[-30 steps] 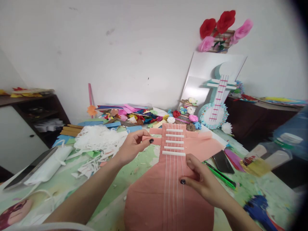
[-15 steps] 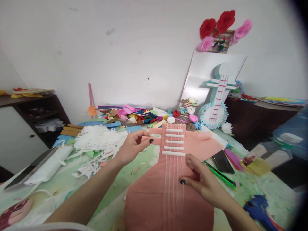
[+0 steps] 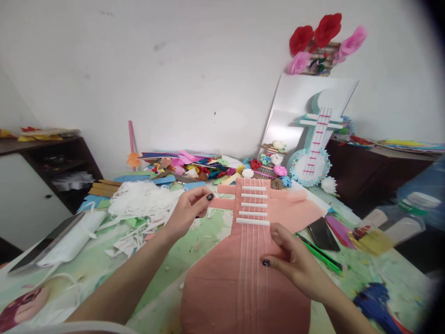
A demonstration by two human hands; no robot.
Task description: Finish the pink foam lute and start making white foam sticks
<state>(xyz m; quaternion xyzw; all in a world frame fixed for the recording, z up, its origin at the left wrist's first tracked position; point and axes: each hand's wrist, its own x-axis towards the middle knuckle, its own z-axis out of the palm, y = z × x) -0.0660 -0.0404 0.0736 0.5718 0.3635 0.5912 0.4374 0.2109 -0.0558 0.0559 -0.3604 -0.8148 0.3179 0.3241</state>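
A salmon-pink paper-covered model lute (image 3: 212,292) stands in front of me, its wide body low in view and its neck upward. White bars (image 3: 252,221) cross the neck, and thin white strings run down the body. Two pink tuning pegs (image 3: 224,203) stick out to the left of the neck. My left hand (image 3: 189,208) is closed at the outer tip of the lower peg, thumb and fingers pinched together. My right hand (image 3: 295,262) grips the lute's right shoulder, thumb on the front; its other fingers are partly hidden.
White string (image 3: 139,199) lies heaped at left beside a glue gun-like white packet (image 3: 71,239). Paper flowers and scraps (image 3: 191,167) line the wall. At right are a green cutter (image 3: 321,254), a phone (image 3: 323,234), a bottle (image 3: 392,222), a blue tool (image 3: 373,304) and a teal model lute (image 3: 314,148).
My left hand has slid left along the lower peg to its outer tip, so more of the peg shows. My right hand keeps its grip on the lute.
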